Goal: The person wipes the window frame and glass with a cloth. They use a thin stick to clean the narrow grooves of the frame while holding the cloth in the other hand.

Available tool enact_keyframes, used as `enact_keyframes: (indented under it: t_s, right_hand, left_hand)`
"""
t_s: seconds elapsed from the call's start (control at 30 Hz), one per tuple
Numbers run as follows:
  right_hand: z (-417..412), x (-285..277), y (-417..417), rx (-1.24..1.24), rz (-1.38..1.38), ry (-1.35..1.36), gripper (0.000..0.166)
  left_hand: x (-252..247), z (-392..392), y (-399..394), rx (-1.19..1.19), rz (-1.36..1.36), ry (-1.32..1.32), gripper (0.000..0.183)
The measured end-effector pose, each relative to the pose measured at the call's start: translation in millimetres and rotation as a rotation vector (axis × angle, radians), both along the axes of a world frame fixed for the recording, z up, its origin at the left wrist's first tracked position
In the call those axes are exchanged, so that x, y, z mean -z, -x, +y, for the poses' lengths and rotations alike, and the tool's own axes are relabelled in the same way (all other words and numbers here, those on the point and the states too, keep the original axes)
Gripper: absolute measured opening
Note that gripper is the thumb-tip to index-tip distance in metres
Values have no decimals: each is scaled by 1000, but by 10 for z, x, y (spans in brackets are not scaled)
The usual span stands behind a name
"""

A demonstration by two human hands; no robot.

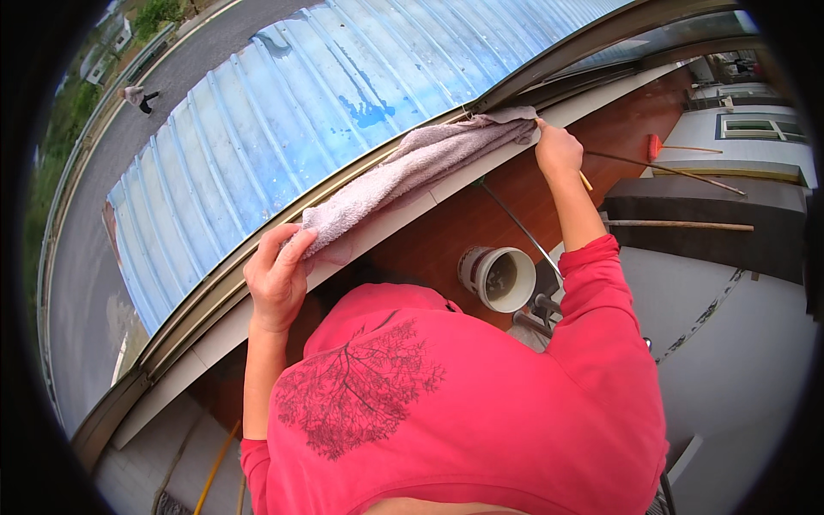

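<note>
A pinkish-grey terry towel [393,174] is stretched along the window sill, over the metal sliding track [257,248] and beside the pale ledge [425,203]. Its near left end is pinched between the thumb and fingers of my left hand [278,273]. At the far right end, my right hand [559,151] is closed on a bunched corner of the towel. A thin yellowish stick shows just below that hand; whether the hand touches it I cannot tell. The towel is folded lengthwise and hides part of the track.
Outside lies a blue corrugated metal roof [290,103] with a wet patch; a person [137,98] walks on the road beyond. Below the ledge, a white bucket [508,280] of murky water stands on the reddish floor. Several long handles and a red broom head [654,147] are at the right.
</note>
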State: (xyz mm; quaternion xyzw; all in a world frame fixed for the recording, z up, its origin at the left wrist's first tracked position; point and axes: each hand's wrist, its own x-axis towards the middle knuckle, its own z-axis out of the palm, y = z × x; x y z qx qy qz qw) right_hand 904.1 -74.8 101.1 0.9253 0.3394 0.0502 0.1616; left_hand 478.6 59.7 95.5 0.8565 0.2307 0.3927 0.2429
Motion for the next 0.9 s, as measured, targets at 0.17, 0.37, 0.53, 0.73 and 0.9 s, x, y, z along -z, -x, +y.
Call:
enact_keyframes:
  t_s: [0.17,0.37,0.53,0.73,0.9]
  right_hand:
    - [-14,45,-420,-107,-18,-29,23]
    - [543,189,-155,-118,-2,161,18]
    - [535,8,1755,-468,79,120,17]
    - [372,-14,1717,-531,383,-36,19]
    - [106,22,457,-195,54,2,21]
  left_hand:
    - [-51,-28,-280,55,41,-34,38]
    - [23,-81,-290,27,105,16,38]
    - [151,-68,15,-93,145,90,41]
    - [186,-4,390,-222,150,111,43]
    - [204,-14,472,-249,133,128,45]
